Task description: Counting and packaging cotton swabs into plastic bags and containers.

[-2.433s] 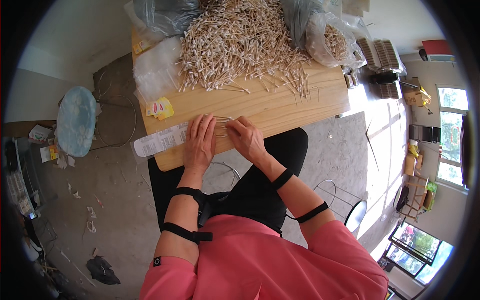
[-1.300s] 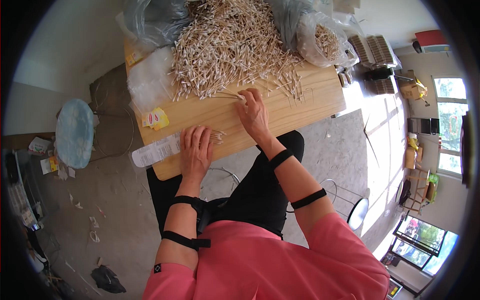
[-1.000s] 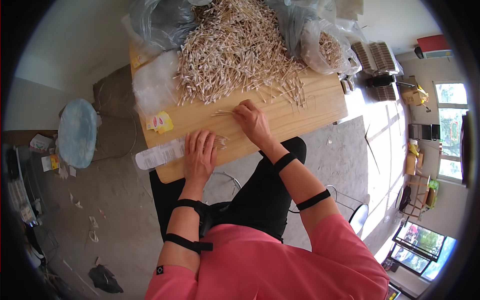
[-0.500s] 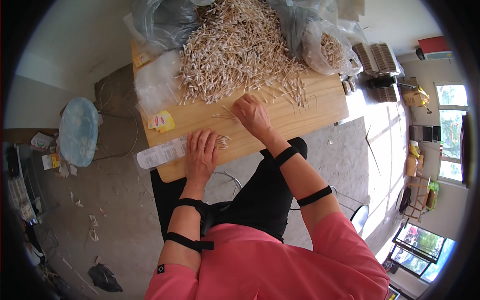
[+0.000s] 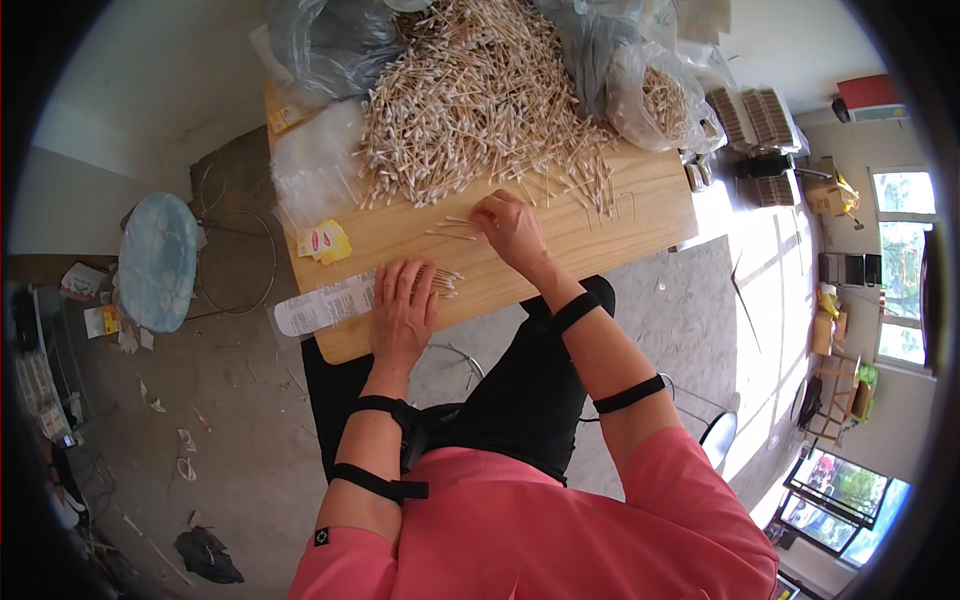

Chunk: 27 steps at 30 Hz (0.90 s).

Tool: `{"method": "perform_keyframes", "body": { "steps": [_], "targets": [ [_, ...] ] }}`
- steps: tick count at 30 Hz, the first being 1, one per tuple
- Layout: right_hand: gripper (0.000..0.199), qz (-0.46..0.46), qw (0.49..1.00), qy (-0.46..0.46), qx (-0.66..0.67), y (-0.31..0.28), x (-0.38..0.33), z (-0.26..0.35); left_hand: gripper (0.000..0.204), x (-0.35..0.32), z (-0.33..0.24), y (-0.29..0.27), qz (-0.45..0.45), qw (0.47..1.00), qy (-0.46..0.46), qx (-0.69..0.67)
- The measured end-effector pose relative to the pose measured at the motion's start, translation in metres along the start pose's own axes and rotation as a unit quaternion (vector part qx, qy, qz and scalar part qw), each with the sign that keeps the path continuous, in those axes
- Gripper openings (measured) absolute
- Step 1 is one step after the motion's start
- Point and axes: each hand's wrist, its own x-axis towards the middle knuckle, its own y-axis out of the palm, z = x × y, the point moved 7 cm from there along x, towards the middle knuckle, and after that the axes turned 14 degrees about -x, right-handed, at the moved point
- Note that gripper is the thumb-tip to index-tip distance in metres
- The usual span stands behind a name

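Note:
My left hand [image 5: 403,300] is curved over a small bundle of cotton swabs [image 5: 446,280] at the near edge of the wooden table, keeping them down against it. From under its fingers, a clear plastic packet with a white printed label [image 5: 322,307] sticks out to the left. My right hand [image 5: 512,228] is closed in a pinch at a few loose cotton swabs [image 5: 452,228], whose ends point left from the fingertips. Just beyond lies a big heap of cotton swabs [image 5: 480,100]. What sits inside the right fingers is partly hidden.
On the wooden table [image 5: 640,205] are yellow cards [image 5: 324,242] and a stack of clear plastic bags [image 5: 318,160]. Grey plastic bags [image 5: 335,50] flank the heap. A clear bag of swabs [image 5: 655,105] stands at the far right. A blue-covered stool [image 5: 158,262] is at left.
My right hand has shifted slightly right and nearer to me, and more of the loose swabs at its fingertips now shows. My left hand stays in place.

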Motion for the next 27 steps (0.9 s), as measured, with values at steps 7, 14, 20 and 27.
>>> {"method": "perform_keyframes", "body": {
  "steps": [7, 14, 20, 27],
  "targets": [
    [0.015, -0.061, 0.994, 0.088, 0.038, -0.017, -0.018, -0.028, 0.051, -0.001, 0.001, 0.002, 0.017, 1.0, -0.01, 0.009],
    [0.012, -0.004, 0.999, 0.049, -0.003, -0.009, -0.03, -0.013, 0.053, 0.0, 0.0, 0.001, 0.021, 1.0, -0.009, 0.007],
    [0.012, -0.018, 0.997, 0.052, 0.055, -0.007, -0.03, -0.01, 0.052, -0.002, 0.001, 0.002, 0.016, 1.0, -0.009, 0.011],
    [0.019, -0.088, 0.99, 0.098, 0.049, -0.012, -0.028, -0.008, 0.052, 0.0, 0.0, 0.001, 0.014, 1.0, -0.005, 0.003]
  ]
}}
